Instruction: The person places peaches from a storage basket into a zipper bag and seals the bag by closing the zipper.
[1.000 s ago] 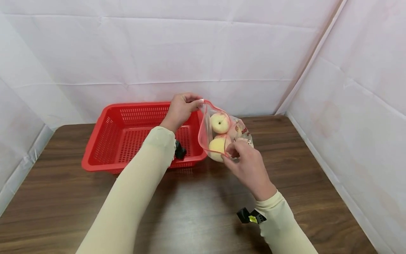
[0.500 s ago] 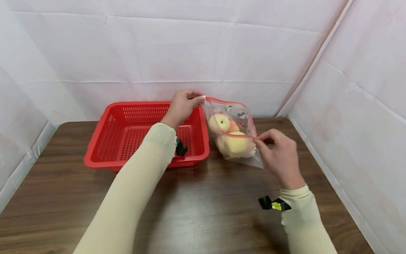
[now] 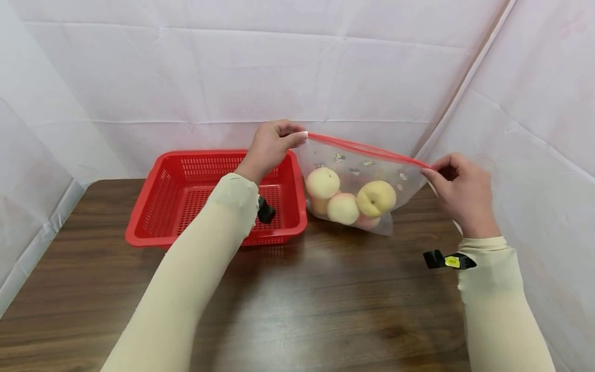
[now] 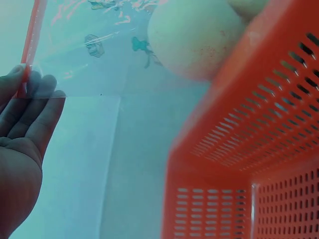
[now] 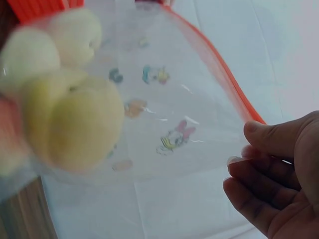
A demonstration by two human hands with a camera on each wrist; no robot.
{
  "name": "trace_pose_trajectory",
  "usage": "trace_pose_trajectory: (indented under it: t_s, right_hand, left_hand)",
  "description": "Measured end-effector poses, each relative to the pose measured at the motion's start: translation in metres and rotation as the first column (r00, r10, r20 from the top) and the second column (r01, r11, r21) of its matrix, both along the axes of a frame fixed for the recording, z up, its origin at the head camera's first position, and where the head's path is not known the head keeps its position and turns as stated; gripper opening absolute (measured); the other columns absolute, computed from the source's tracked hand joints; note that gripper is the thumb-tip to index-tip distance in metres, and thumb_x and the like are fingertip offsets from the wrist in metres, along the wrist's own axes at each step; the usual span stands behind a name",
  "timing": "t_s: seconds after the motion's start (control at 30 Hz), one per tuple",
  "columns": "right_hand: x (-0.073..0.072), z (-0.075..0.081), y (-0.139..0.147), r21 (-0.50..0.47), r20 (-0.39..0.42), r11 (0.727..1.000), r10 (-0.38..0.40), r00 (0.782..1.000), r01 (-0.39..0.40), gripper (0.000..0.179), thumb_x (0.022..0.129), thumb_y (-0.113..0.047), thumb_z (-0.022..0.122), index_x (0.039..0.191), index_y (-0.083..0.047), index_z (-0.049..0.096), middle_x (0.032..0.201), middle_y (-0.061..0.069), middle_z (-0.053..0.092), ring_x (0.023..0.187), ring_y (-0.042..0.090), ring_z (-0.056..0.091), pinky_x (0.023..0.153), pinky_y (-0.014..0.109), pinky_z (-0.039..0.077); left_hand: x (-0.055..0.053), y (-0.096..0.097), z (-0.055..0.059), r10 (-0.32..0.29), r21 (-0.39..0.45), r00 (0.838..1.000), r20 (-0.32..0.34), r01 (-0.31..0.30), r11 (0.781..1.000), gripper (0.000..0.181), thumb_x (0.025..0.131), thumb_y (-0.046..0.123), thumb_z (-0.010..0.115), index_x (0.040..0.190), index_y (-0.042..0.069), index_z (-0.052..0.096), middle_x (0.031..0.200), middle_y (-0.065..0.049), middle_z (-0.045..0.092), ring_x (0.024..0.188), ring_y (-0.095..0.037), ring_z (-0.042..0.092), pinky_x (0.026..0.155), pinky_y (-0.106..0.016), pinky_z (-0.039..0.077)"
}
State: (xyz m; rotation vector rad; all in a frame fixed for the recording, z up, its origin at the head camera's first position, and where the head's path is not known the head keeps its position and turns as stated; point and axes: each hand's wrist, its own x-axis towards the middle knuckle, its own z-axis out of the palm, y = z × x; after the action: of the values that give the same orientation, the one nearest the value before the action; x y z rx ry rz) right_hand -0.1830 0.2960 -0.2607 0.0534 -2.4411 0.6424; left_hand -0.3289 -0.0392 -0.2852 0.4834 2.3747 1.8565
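The left hand (image 3: 269, 147), at the upper middle of the head view, pinched one top corner of a clear zip bag (image 3: 355, 163) between thumb and fingers. The right hand (image 3: 467, 191), at the right of the frame, had its grip pinching the opposite corner, thumb against fingers. Between them the red zip strip (image 3: 367, 149) was stretched, sloping down toward the right; whether it was sealed I could not tell. The bag hung right of centre, printed with small cartoon figures, with several yellow and pinkish peaches (image 3: 376, 199) bunched in its lower part. Just beside it, left of centre, stood a red slotted basket (image 3: 138, 214) on the brown wood-grain table (image 3: 288, 315). A black device (image 3: 450, 260) with a yellow label sat at the right cuff. White creased sheeting (image 3: 279, 72) covered the walls behind.
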Motion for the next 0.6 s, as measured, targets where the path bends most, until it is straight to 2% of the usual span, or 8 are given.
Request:
trace_pose_trajectory:
  t_s: [0.07,0.13,0.27,0.33,0.47,0.6]
  right_hand:
    - [-0.001,0.006,0.005,0.001,0.015,1.000,-0.018,1.000,0.018,0.022,0.085,-0.026,0.074,0.091,-0.005,0.068,0.080,0.008,0.068,0.062,-0.008,0.047,0.057,0.007,0.036]
    - [-0.002,0.012,0.011,-0.018,0.031,0.999,-0.038,0.999,0.038,0.024,0.085,-0.029,0.074,0.092,-0.006,0.069,0.078,-0.003,0.066,0.063,-0.007,0.048,0.059,0.007,0.038]
    - [-0.007,0.014,0.025,-0.129,0.079,0.990,-0.041,0.996,0.051,0.027,0.086,-0.030,0.073,0.095,-0.006,0.068,0.074,-0.024,0.058,0.066,-0.005,0.057,0.064,0.006,0.043]
    - [-0.010,0.010,0.030,-0.211,0.114,0.977,-0.016,0.993,0.040,0.026,0.086,-0.028,0.073,0.097,-0.005,0.067,0.074,-0.024,0.060,0.067,-0.004,0.061,0.066,0.007,0.047]
    - [-0.014,-0.001,0.036,-0.352,0.162,0.935,0.028,0.986,0.031,0.022,0.087,-0.022,0.073,0.099,-0.004,0.066,0.077,-0.015,0.065,0.066,0.000,0.066,0.066,0.010,0.051]
    - [-0.015,-0.007,0.036,-0.379,0.163,0.925,0.027,0.986,0.038,0.024,0.088,-0.022,0.071,0.104,-0.006,0.066,0.082,-0.012,0.066,0.069,0.004,0.067,0.068,0.010,0.052]
  left_hand:
    - [0.003,0.002,0.005,-0.016,0.021,1.000,-0.002,0.016,1.000,0.023,0.089,0.029,0.069,0.110,0.019,0.070,0.106,0.000,0.072,0.099,-0.013,0.069,0.093,-0.030,0.052]
    - [0.005,0.004,0.009,-0.030,0.056,0.999,-0.020,0.031,0.998,0.022,0.089,0.027,0.070,0.108,0.016,0.071,0.103,-0.003,0.072,0.094,-0.016,0.070,0.089,-0.029,0.055]
    - [0.012,0.010,0.013,-0.067,0.114,0.996,-0.052,0.073,0.991,0.021,0.088,0.021,0.071,0.106,0.011,0.071,0.098,-0.007,0.072,0.087,-0.021,0.070,0.084,-0.029,0.057]
    - [0.015,0.013,0.011,-0.089,0.116,0.994,-0.060,0.095,0.989,0.021,0.088,0.019,0.071,0.106,0.008,0.071,0.097,-0.008,0.071,0.084,-0.022,0.070,0.082,-0.030,0.058]
    - [0.019,0.017,0.006,-0.106,0.100,0.993,-0.047,0.110,0.989,0.020,0.089,0.016,0.070,0.108,0.008,0.070,0.097,-0.009,0.071,0.083,-0.021,0.069,0.083,-0.029,0.057]
    - [0.019,0.018,0.005,-0.095,0.116,0.995,-0.033,0.098,0.988,0.020,0.090,0.010,0.067,0.110,0.008,0.069,0.101,-0.009,0.070,0.084,-0.022,0.069,0.085,-0.028,0.056]
